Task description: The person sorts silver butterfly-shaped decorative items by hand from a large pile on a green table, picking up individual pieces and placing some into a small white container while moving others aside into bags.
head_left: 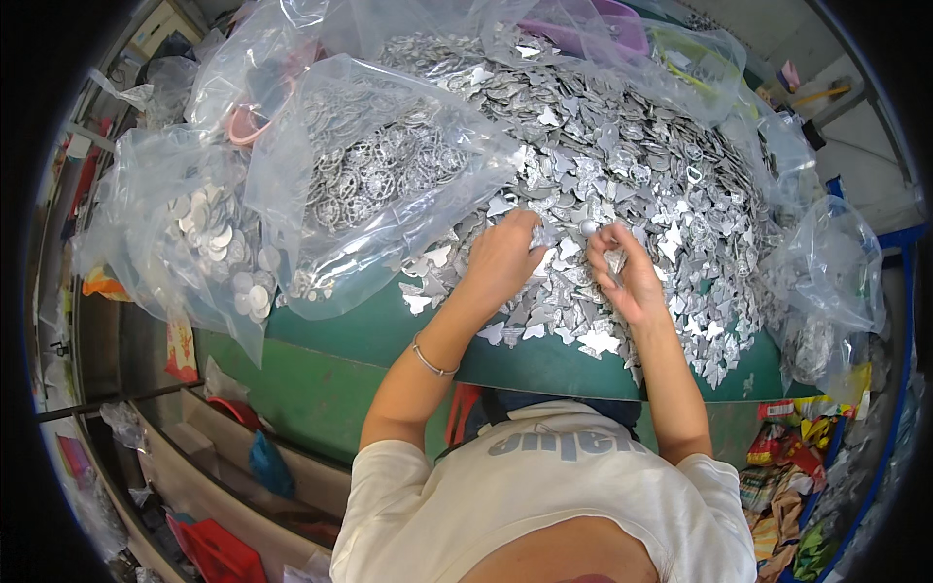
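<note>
A wide heap of small flat silver metal pieces, many shaped like butterflies, covers much of the green table. Over its near part, my left hand is closed, back upward, with a small shiny piece at its thumb and fingertips. To its right, my right hand is turned partly palm inward, its fingers curled around a small silver piece that shows between them. A rounded silver piece sits close to the right fingertips; I cannot tell whether they touch it.
A clear plastic bag of round openwork metal pieces lies left of the heap. Farther left, another bag holds plain silver discs. A purple basket stands at the back. The green table ends before my body; open drawers sit lower left.
</note>
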A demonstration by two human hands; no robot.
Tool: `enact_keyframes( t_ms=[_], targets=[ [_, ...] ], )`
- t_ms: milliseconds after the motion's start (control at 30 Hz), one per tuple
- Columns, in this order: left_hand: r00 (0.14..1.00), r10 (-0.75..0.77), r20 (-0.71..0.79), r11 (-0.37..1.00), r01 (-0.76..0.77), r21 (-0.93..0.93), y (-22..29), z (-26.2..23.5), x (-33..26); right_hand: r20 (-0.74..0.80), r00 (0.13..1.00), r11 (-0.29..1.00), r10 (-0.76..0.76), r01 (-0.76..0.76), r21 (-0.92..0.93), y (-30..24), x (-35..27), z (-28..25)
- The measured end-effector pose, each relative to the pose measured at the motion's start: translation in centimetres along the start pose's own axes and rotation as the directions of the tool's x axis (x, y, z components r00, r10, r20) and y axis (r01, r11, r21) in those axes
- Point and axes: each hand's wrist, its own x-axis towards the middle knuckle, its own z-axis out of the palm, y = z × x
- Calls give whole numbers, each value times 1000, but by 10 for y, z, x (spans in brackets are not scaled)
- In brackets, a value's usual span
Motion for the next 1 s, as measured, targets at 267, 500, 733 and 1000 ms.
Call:
enact_keyframes(
  t_ms=[267, 500, 733, 1000],
  targets=[
    [925, -147, 350, -24, 350, -936, 10, -22, 14, 367, 872, -418, -323, 217, -882, 21, 5, 14],
    [975, 128, -183, 983, -149, -103, -7, 0, 7, 363, 869, -223, -335, 301, -927, 5, 8, 9],
    [999, -9, -34, 991, 14, 135, 4, 0, -2, 146, 989, 914, 3, 57, -401, -8, 7, -12],
    [999, 1, -46, 996, 3, 86, 4, -1, 0, 283, 934, 833, 216, -328, 445, 0, 17, -12]
  ],
)
